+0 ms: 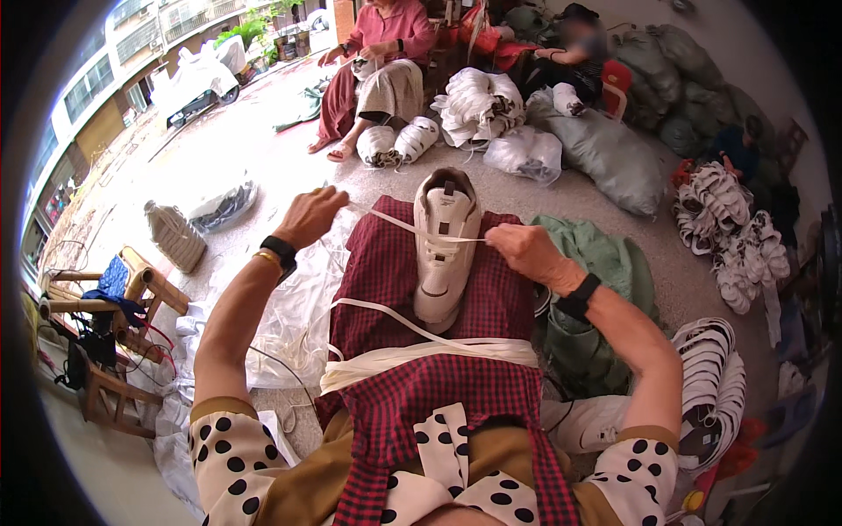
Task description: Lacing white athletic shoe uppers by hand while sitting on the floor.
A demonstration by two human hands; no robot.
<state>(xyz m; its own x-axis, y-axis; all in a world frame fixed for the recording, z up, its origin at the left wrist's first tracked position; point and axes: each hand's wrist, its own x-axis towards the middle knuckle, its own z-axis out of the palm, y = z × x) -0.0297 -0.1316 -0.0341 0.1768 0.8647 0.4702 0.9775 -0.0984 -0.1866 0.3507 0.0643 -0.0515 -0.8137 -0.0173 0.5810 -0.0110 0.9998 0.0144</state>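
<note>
White lace [395, 220] was stretched across the pale shoe [441, 285], which was laid, toe nearest, on the checked apron [373, 267]. Just right of the shoe, the lace was pinched by the closed fingertips of the right hand [531, 254]; farther off to its left, it was gripped by the left hand [309, 216], fingers also closed.

Grey floor [672, 263] (sunlit at left).

Pink-shirted person [396, 33] — head beyond edge
</note>
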